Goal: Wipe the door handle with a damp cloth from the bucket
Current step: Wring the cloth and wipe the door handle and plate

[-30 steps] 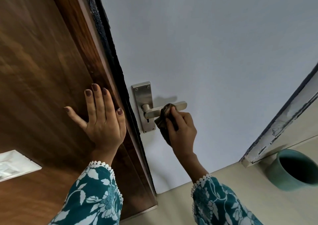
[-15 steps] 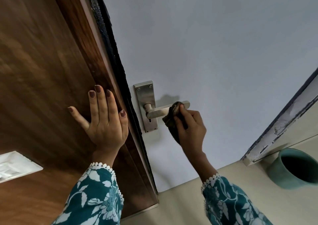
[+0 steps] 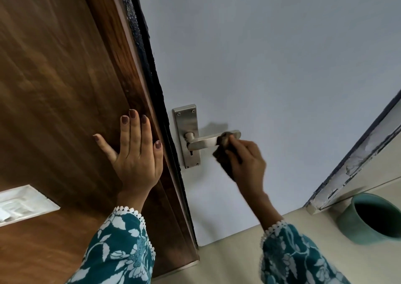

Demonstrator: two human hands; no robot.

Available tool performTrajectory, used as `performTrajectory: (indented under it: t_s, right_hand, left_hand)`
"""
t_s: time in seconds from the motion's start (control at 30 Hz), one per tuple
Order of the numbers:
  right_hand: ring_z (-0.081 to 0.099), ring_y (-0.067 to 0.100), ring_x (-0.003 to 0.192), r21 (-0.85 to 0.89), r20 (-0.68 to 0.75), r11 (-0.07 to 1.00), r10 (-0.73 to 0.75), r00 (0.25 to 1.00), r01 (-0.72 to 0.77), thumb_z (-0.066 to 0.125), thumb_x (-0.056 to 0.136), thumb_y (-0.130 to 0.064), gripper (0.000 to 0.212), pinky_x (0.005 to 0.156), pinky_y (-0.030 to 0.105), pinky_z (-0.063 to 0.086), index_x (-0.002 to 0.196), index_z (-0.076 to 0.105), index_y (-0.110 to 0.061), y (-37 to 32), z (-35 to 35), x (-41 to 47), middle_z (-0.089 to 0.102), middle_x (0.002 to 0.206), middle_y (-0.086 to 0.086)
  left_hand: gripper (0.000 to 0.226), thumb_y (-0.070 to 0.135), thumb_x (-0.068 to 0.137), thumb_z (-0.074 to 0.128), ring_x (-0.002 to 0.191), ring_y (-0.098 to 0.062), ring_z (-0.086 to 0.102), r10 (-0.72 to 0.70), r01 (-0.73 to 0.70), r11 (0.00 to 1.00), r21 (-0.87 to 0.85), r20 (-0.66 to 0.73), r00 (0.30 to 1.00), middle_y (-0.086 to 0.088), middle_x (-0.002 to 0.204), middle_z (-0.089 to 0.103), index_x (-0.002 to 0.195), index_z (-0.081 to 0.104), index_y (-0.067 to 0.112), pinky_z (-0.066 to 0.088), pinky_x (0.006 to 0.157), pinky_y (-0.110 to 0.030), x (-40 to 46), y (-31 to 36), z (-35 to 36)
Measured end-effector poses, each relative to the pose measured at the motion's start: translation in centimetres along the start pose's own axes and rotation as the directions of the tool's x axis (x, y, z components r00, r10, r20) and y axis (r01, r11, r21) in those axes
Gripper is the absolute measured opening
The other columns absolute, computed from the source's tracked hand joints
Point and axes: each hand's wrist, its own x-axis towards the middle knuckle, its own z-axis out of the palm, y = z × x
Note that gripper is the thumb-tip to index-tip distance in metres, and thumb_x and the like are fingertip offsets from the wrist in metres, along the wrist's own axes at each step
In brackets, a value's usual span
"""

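Note:
A brushed steel lever door handle (image 3: 204, 141) on a tall back plate (image 3: 188, 121) is mounted on the pale grey door (image 3: 271, 66). My right hand (image 3: 247, 164) is shut on a dark damp cloth (image 3: 223, 151) and presses it against the outer end of the lever. My left hand (image 3: 135, 155) lies flat with fingers apart on the brown wooden panel (image 3: 54, 88) beside the door edge. A teal bucket (image 3: 373, 218) stands on the floor at the lower right.
A black seal strip (image 3: 149, 71) runs along the door edge between wood and grey surface. A white switch plate (image 3: 21, 203) sits on the wooden panel at lower left. A worn white frame (image 3: 355, 166) borders the right side. Beige floor (image 3: 227, 260) lies below.
My right hand has slid the cloth along the lever from its middle toward its free end. My left hand stays flat on the wood.

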Motion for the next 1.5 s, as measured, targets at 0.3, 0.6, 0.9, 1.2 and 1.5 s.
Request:
performTrajectory:
  t_s: [0.3, 0.6, 0.9, 1.2, 1.5]
  right_hand:
    - [0.059, 0.017, 0.086, 0.004, 0.010, 0.995, -0.095, 0.995, 0.095, 0.063, 0.082, -0.008, 0.034, 0.075, 0.012, 0.044, 0.116, 0.065, -0.001, -3.4, 3.4, -1.2, 0.064, 0.095, 0.014]
    - [0.063, 0.022, 0.076, -0.079, 0.109, 0.957, -0.271, 0.956, 0.280, 0.055, 0.089, -0.019, 0.032, 0.051, 0.031, 0.055, 0.115, 0.065, -0.003, -5.3, 4.1, -1.6, 0.067, 0.090, 0.013]
    - [0.062, 0.023, 0.076, -0.118, 0.290, 0.938, -0.280, 0.915, 0.325, 0.072, 0.079, -0.011, 0.034, 0.051, 0.035, 0.056, 0.111, 0.066, -0.006, -4.0, 3.3, -2.7, 0.067, 0.091, 0.010]
    - [0.057, 0.019, 0.087, -0.104, 0.008, 0.929, -0.356, 0.934, 0.355, 0.058, 0.086, -0.019, 0.030, 0.063, 0.028, 0.051, 0.111, 0.069, -0.006, -5.5, 0.4, 1.2, 0.069, 0.095, 0.010]
    - [0.054, 0.024, 0.105, -0.147, 0.104, 0.825, -0.536, 0.838, 0.546, 0.065, 0.086, -0.016, 0.030, 0.089, 0.037, 0.043, 0.114, 0.067, -0.009, -2.8, 4.3, 1.9, 0.067, 0.111, 0.011]
  left_hand:
    - [0.057, 0.028, 0.099, 0.029, 0.147, -0.019, 0.007, 0.012, -0.011, 0.999, 0.034, -0.030, 0.999, 0.000, 0.161, 0.000, 0.150, 0.014, 0.010, -0.007, 0.114, -0.054, -0.1, 0.1, 0.5]
    - [0.058, 0.028, 0.099, 0.031, 0.148, -0.018, 0.005, 0.000, -0.001, 0.999, 0.032, 0.006, 1.000, 0.001, 0.161, -0.003, 0.151, 0.012, 0.011, -0.008, 0.114, -0.053, 0.0, 0.3, 0.0]
    - [0.054, 0.029, 0.102, 0.028, 0.147, -0.015, 0.004, -0.027, 0.028, 0.999, -0.027, 0.041, 0.999, -0.011, 0.151, 0.025, 0.151, 0.010, 0.015, -0.010, 0.115, -0.050, 0.3, 0.2, -0.7]
    - [0.056, 0.026, 0.101, 0.030, 0.147, -0.015, 0.004, -0.039, 0.039, 0.999, -0.010, 0.018, 0.999, -0.006, 0.157, 0.015, 0.151, 0.010, 0.014, -0.009, 0.115, -0.051, 0.2, 0.5, -0.4]
    - [0.057, 0.026, 0.100, 0.031, 0.148, -0.016, 0.004, -0.014, 0.014, 1.000, -0.003, 0.019, 1.000, 0.004, 0.161, -0.004, 0.151, 0.009, 0.014, -0.009, 0.114, -0.052, -0.1, 0.4, -0.1]
